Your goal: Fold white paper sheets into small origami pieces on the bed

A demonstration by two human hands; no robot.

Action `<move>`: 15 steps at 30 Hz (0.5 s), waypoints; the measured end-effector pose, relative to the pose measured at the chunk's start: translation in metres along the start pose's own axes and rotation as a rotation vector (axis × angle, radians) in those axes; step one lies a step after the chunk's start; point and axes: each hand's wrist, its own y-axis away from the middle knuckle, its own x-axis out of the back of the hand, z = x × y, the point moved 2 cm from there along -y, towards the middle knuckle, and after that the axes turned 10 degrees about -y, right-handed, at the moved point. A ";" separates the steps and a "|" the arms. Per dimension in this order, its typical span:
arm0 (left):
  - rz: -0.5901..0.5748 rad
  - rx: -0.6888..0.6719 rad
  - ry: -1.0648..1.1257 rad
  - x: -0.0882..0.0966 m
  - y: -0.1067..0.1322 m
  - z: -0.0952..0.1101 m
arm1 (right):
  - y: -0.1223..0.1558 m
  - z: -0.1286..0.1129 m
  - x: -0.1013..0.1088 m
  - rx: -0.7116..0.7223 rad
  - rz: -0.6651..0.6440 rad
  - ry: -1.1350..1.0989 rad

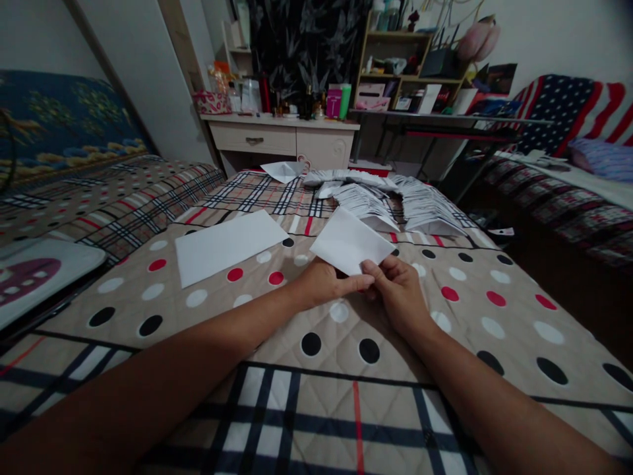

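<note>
Left hand (324, 282): grasps paper (351, 247) at near edge.
Right hand (398, 290): pinches same paper's near corner.
Paper: just beyond both hands, lifted over quilt (469, 310).
Risk: soft quilt gives poor support, so edges probably slip crooked.

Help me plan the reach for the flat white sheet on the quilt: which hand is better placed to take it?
Probably the left hand: the flat sheet lies to its left on the quilt, while the right hand sits farther off, beyond the folded paper both hold.
</note>
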 end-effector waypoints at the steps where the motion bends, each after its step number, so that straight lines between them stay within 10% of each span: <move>1: 0.028 0.002 -0.004 0.002 0.000 0.000 | 0.000 0.001 0.001 -0.007 0.009 -0.010; 15: 0.119 0.123 -0.031 0.027 -0.001 -0.016 | -0.002 -0.004 0.012 0.085 0.072 0.120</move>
